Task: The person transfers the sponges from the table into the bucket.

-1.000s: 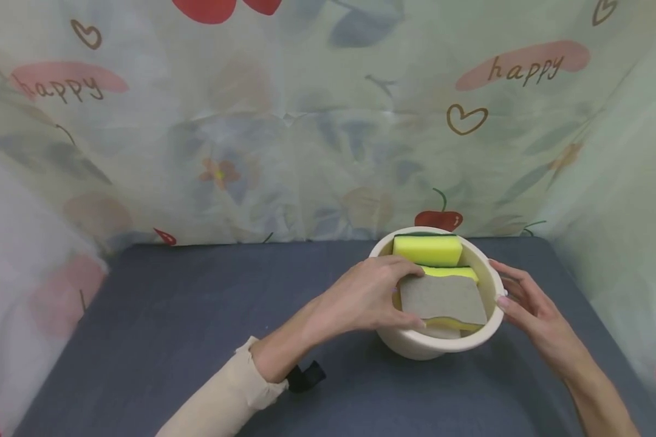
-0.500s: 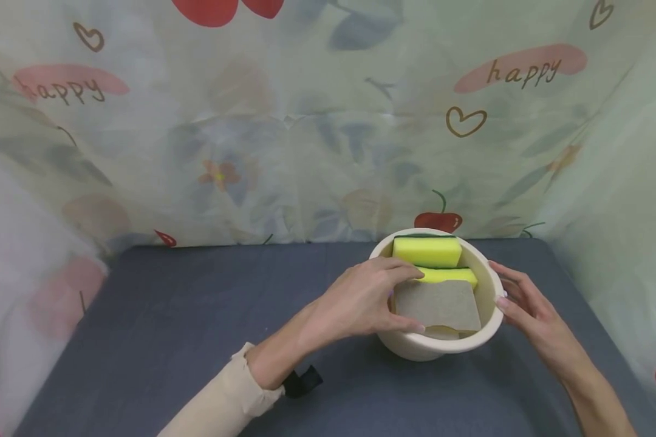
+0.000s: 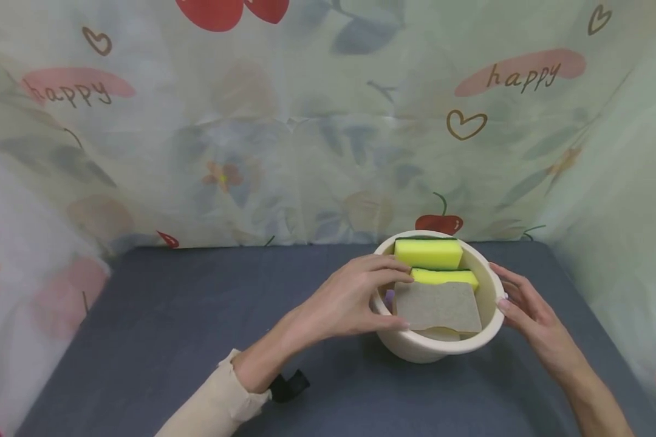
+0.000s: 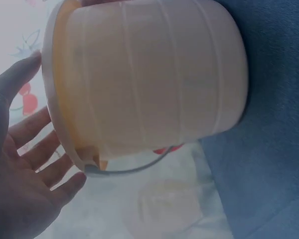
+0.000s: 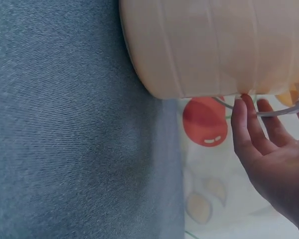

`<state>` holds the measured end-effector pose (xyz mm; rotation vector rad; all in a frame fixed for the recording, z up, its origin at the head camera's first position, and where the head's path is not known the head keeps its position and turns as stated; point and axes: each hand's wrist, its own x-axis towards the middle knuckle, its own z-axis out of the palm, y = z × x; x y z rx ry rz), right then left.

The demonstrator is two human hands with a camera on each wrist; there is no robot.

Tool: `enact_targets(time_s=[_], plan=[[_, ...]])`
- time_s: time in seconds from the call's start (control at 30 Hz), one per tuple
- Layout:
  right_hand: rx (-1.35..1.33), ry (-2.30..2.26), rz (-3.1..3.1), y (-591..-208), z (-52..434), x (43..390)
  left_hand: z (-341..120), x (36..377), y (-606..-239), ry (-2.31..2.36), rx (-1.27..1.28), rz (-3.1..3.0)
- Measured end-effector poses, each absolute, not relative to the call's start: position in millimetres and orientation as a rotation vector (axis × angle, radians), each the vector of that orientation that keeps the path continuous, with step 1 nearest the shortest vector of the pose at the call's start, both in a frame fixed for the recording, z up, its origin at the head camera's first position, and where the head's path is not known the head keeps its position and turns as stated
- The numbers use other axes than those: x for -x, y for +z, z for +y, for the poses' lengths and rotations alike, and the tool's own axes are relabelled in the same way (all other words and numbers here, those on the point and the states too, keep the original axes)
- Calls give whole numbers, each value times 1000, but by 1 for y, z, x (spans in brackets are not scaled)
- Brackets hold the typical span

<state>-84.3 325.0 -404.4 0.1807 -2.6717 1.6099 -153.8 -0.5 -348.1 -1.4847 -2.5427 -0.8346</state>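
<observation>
A cream plastic bucket [image 3: 434,351] stands on the dark blue table [image 3: 197,340], right of centre. It holds a yellow sponge [image 3: 428,254] at the back, a second yellow one [image 3: 445,276] under it, and a grey-faced sponge [image 3: 437,306] lying on top at the front. My left hand [image 3: 369,294] is spread at the bucket's left rim with straight fingers and holds nothing. In the left wrist view the left hand [image 4: 25,169] is open beside the bucket [image 4: 149,74]. My right hand [image 3: 516,300] is open, its fingertips [image 5: 241,112] touching the bucket's [image 5: 214,45] right side.
A thin wire handle [image 4: 134,170] hangs down the bucket's wall. Patterned plastic sheeting [image 3: 306,121] closes off the back and both sides of the table. A black strap [image 3: 287,385] shows at my left wrist, by the beige sleeve [image 3: 213,406].
My left hand let go of the grey-faced sponge, which settled lower in the bucket, and drew back a little to the left rim. The right hand stayed put.
</observation>
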Motion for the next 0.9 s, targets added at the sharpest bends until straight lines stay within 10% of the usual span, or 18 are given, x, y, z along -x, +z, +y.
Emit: enact_targets(time_s=[0.9], plan=[[-299, 880, -2741, -426, 358, 72, -86, 129, -392, -735, 1124, -2789]])
